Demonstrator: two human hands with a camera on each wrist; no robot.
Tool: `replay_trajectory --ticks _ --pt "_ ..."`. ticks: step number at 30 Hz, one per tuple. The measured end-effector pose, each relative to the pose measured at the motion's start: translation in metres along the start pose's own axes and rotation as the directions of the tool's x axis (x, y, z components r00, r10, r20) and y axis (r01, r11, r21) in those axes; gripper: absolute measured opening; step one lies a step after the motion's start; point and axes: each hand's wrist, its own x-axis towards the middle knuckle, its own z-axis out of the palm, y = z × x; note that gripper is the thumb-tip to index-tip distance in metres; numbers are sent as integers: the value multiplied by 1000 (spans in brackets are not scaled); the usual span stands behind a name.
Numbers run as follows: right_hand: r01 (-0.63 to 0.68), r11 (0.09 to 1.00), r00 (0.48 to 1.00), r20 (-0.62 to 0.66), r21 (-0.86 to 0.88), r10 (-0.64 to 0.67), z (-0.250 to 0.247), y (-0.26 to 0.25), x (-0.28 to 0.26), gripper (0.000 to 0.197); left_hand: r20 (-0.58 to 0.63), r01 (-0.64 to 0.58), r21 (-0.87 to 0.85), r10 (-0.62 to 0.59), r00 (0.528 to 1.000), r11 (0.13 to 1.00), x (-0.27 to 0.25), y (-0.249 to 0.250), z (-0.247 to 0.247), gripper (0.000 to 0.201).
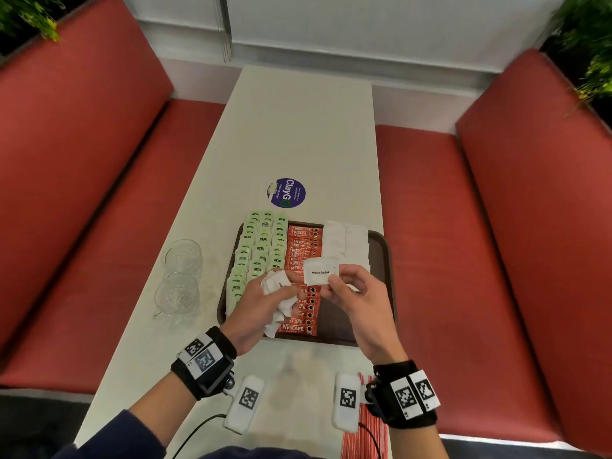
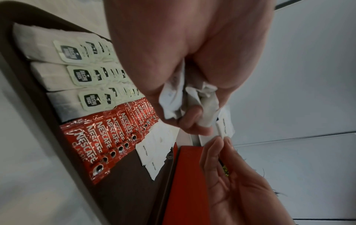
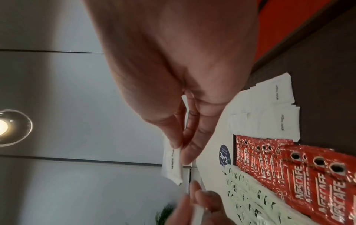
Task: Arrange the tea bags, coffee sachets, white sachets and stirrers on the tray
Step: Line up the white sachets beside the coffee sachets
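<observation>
Sugar sachet (image 1: 320,271) pinched in my right hand (image 1: 356,298), long axis crosswise; white rows (image 1: 346,241) lie just beyond (left hand (image 1: 265,304) clutches spares (image 1: 280,291)).

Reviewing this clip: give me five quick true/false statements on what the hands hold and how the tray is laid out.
1. The right hand pinches a single white sugar sachet. True.
2. The left hand is empty. False: it grips a bunch of white sachets.
3. The coffee sachets lie between the tea bags and the laid white sachets. True.
4. The stirrers are on the tray. False: they lie on the table.
5. Two glass cups stand on the tray. False: beside it.
</observation>
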Motion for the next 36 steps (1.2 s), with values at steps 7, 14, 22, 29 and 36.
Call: replay_trajectory --ticks 7,14,22,29,36 --pt "12 1000 1000 -21 4 -11 8 -1 -1 19 9 -68 57 67 998 996 -2 1 7 29" --pt "32 971 996 -69 -237 -50 -1 -1 -2 14 -15 -88 185 93 996 979 1 -2 6 17" --pt "-44 945 996 -86 -325 17 -22 10 7 8 11 -65 238 64 998 969 0 -11 6 19" --pt "-140 878 942 -336 -457 -24 -70 42 41 7 -71 -11 142 21 997 990 -8 -11 -11 17" --pt "-229 737 960 -272 -636 64 -63 78 64 11 -119 12 93 -1 993 996 -15 -12 -17 18"
